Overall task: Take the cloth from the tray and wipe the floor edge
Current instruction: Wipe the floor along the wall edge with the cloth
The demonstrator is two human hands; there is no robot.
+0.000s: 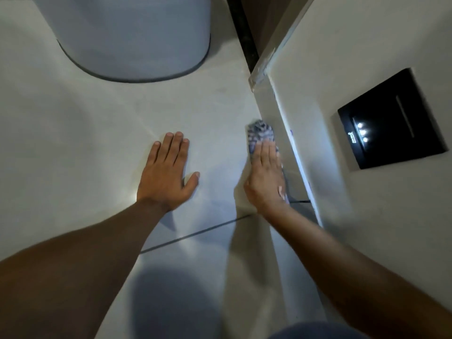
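Blue-and-white patterned cloth point(259, 135) lies flat on the floor against the skirting.

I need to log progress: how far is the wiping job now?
Done: the checked cloth is out of the tray; no tray is in view. In hand: the right hand presses it flat against the skirting, while the left hand braces on the floor tile. How much edge remains cannot be told.

Your arms and hands, seen from above
Both your forearms are bare, no sleeves, watch or rings; your left hand point(168, 173) and right hand point(266, 177) have short, unpainted nails.
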